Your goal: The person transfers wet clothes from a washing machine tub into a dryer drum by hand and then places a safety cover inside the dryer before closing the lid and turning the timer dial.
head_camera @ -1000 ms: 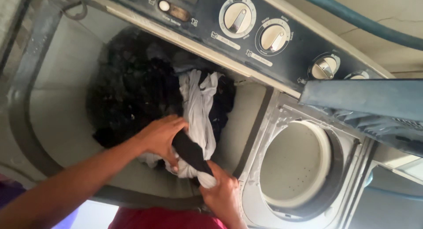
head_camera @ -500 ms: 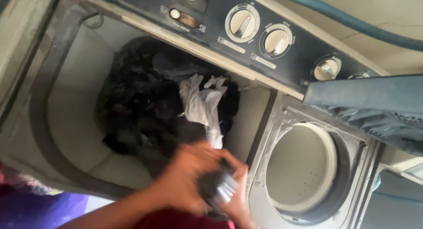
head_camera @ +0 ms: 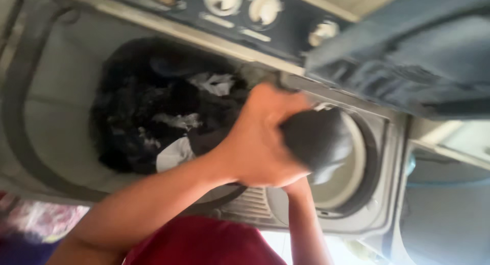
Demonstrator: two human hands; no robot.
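Dark wadded cloth [head_camera: 317,142] is being gripped in the left hand [head_camera: 260,140], whose fingers are curling around its near side and pressing it into a rounded bundle. It is hanging just over the round opening of the spin tub [head_camera: 357,158], at the right side of the twin-tub washing machine [head_camera: 61,117]. The right hand [head_camera: 298,186] is coming up from below, its wrist showing under the bundle; it appears to be touching the cloth's underside, but the blur is hiding whether its fingers are closed or spread. The wash tub [head_camera: 46,127] on the machine's left side is holding a heap of dark laundry [head_camera: 138,112] with a few white pieces [head_camera: 212,84] showing in it. Round dials [head_camera: 263,7] are lining the control panel along the machine's far edge. A grey-blue raised lid [head_camera: 403,56] is sitting at the far right corner.
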